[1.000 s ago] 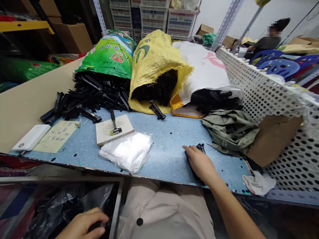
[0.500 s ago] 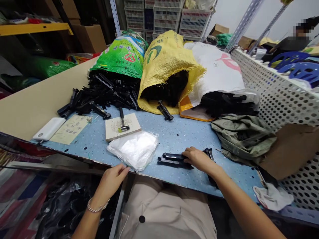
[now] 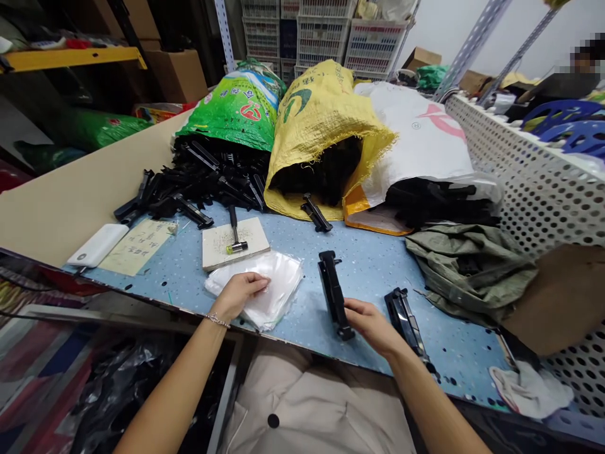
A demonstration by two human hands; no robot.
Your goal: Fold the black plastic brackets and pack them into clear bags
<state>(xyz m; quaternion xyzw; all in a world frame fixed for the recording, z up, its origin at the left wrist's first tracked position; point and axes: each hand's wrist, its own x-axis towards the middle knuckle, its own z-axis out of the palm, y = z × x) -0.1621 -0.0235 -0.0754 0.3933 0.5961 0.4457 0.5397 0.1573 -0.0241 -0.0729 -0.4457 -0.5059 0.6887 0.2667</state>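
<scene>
My left hand (image 3: 243, 292), with a bracelet at the wrist, is over the stack of clear plastic bags (image 3: 278, 290). Its thumb and fingers are pinched together at the top bag. In my right hand (image 3: 366, 321) is a long black plastic part (image 3: 334, 293), raised off the blue tabletop (image 3: 302, 243) and tilted nearly upright, gripped by its right side. A second black plastic part (image 3: 410, 328) lies on the table to the right of that hand. Behind the bags, a small hammer (image 3: 235, 233) with a yellowish tip rests on a pale board (image 3: 258, 234).
Green (image 3: 231, 113), yellow (image 3: 321, 107) and white sacks (image 3: 416, 135) lie along the back, with black parts at their mouths. A black pile (image 3: 189, 180) spreads at left. At right are grey-green cloth (image 3: 463, 265) and a perforated white wall (image 3: 529, 183). Another person (image 3: 576, 75) is beyond.
My left hand has moved from the table's front edge up onto the plastic bags. My right hand has lifted the black part from the table and turned it from lying sideways to nearly upright.
</scene>
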